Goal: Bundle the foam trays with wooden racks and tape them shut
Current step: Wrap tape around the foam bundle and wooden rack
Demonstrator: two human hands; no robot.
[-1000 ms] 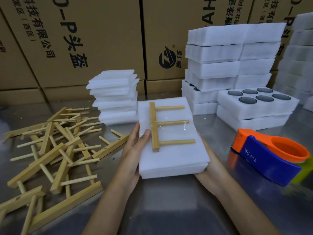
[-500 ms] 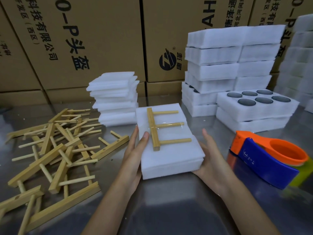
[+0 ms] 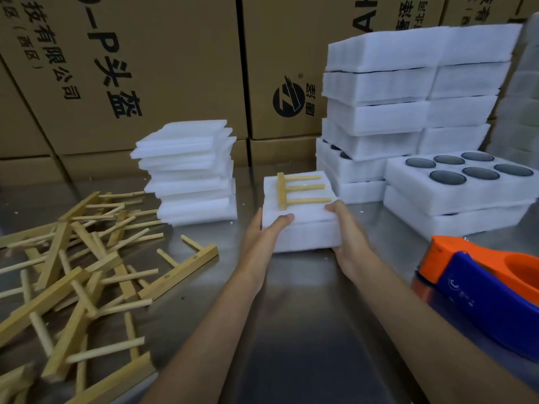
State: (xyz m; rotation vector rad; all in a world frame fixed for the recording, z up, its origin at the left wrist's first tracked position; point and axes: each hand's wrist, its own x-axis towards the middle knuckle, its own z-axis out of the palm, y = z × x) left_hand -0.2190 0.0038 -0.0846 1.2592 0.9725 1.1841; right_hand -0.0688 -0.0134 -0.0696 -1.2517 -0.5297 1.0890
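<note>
A white foam bundle (image 3: 303, 231) lies on the steel table (image 3: 291, 316) at mid-distance, with a wooden rack (image 3: 294, 190) of three pegs taped on its top. My left hand (image 3: 264, 231) holds the bundle's left side, thumb lying over the top face. My right hand (image 3: 347, 228) grips its right side, thumb on the top edge. Both arms are stretched forward.
A pile of loose wooden racks (image 3: 73, 272) covers the left of the table. A stack of thin foam sheets (image 3: 189, 173) stands behind it. Stacked foam trays (image 3: 408, 112) and an open tray with dark discs (image 3: 466, 176) sit right. An orange-blue tape dispenser (image 3: 490, 287) lies near right. Cardboard boxes (image 3: 145, 68) line the back.
Both hands have pushed the taped bundle away from me, toward the back of the table between the foam stacks. The right hand has closed in on its right side.
</note>
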